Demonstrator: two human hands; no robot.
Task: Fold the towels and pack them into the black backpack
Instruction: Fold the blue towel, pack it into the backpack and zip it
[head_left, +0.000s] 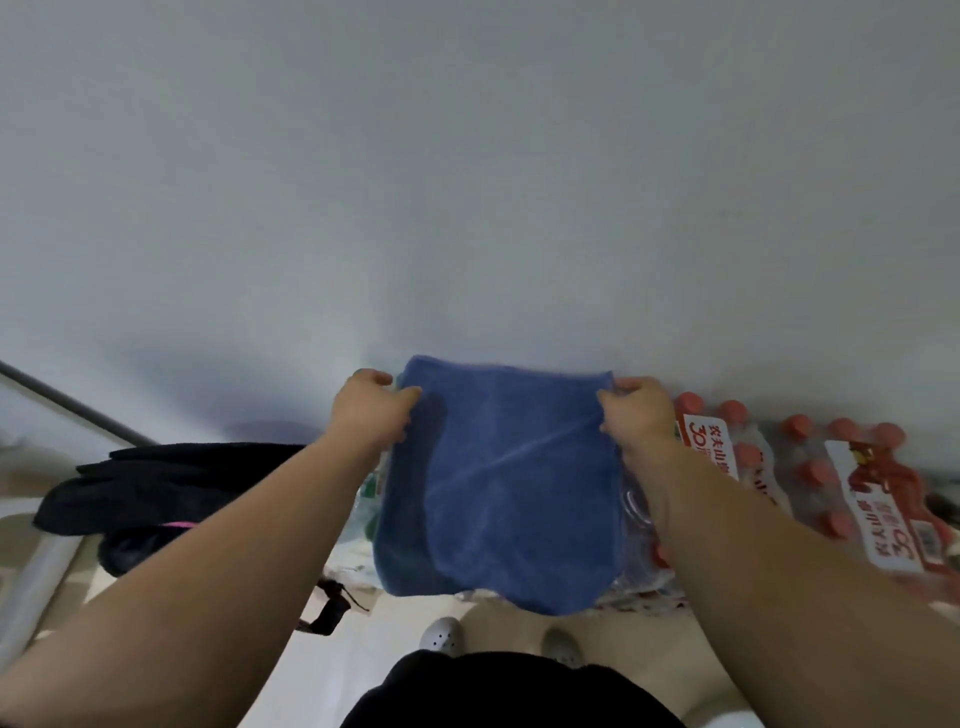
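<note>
Soft blue microfibre towel (498, 483) hanging mid-air, top corners pinched by left hand (371, 410) and right hand (639, 415) fingers. Keep top edge taut, corners level, then fold. Dark bag (156, 488), perhaps backpack, left.

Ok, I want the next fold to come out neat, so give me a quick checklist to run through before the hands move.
1. Left hand grips the blue towel at its top corner: ok.
2. Right hand grips the opposite top corner: ok.
3. Top edge stretched level between the hands: ok.
4. Towel hangs free, clear of the floor: ok.
5. Fabric smooth: not ok, a diagonal crease runs across it.
6. Black backpack open and ready at the left: cannot tell.
</note>
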